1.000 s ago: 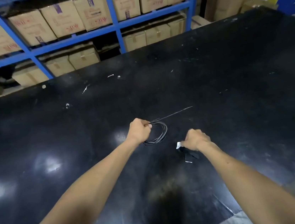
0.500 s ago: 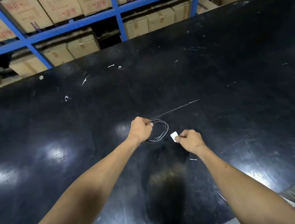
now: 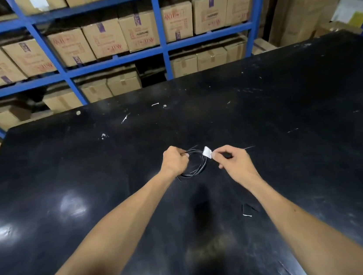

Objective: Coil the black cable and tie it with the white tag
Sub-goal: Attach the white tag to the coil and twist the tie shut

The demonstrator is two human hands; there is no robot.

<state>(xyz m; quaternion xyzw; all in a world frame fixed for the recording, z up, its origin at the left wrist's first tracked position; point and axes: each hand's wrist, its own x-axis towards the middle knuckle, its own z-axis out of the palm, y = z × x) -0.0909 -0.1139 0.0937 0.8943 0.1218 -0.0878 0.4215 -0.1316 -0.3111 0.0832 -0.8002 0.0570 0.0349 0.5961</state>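
The black cable (image 3: 199, 166) is wound into a small round coil just above the black table (image 3: 88, 171). My left hand (image 3: 175, 161) pinches the coil at its left side, fingers closed on the strands. One loose end sticks out at the coil's lower left. My right hand (image 3: 233, 160) holds the small white tag (image 3: 207, 152) between thumb and forefinger, right at the coil's upper right edge. Whether the tag touches the cable I cannot tell.
A small dark piece with a white edge (image 3: 247, 211) lies on the table near my right forearm. White scraps (image 3: 125, 118) dot the far part of the table. Blue shelving (image 3: 162, 48) with cardboard boxes (image 3: 138, 32) stands behind it.
My right hand has lifted the white tag from the table and carried it up to the coil's right edge. The left hand kept hold of the coil. The long straight cable tail is gone from view.
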